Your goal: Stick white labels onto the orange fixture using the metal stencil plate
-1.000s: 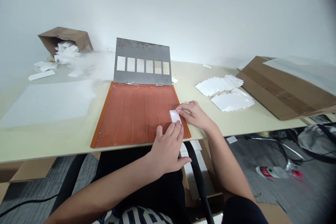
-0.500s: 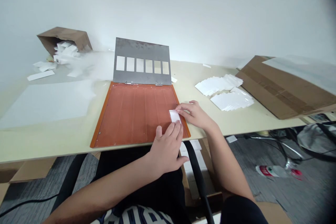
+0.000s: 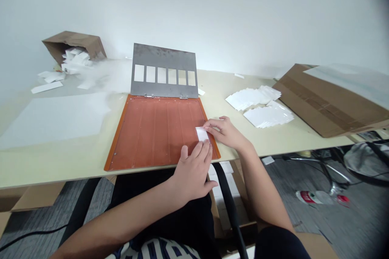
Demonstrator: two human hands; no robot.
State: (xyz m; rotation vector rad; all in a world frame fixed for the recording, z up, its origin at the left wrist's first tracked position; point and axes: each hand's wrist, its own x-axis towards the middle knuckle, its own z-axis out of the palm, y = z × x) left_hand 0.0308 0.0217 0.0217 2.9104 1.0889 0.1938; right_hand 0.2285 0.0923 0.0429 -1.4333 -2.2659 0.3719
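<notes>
On the right side of the orange-brown board point(image 3: 152, 133) lies a small white card point(image 3: 201, 133), lengthwise toward me. My left hand point(image 3: 194, 172) rests its outstretched fingers on the card's near end and covers that part. From the right, my right hand point(image 3: 225, 131) holds the card's upper right edge between thumb and fingertips. Hinged to the board's far edge, a grey metal plate point(image 3: 164, 91) stands tilted up, with a row of several rectangular cut-out windows.
Fanned white cards point(image 3: 269, 114) lie right of the board, before a large cardboard box point(image 3: 328, 105). At the back left, a tipped carton point(image 3: 82, 40) spills white pieces. A white sheet point(image 3: 57, 119) lies on the left. Below stands an open box of white cards point(image 3: 225, 194).
</notes>
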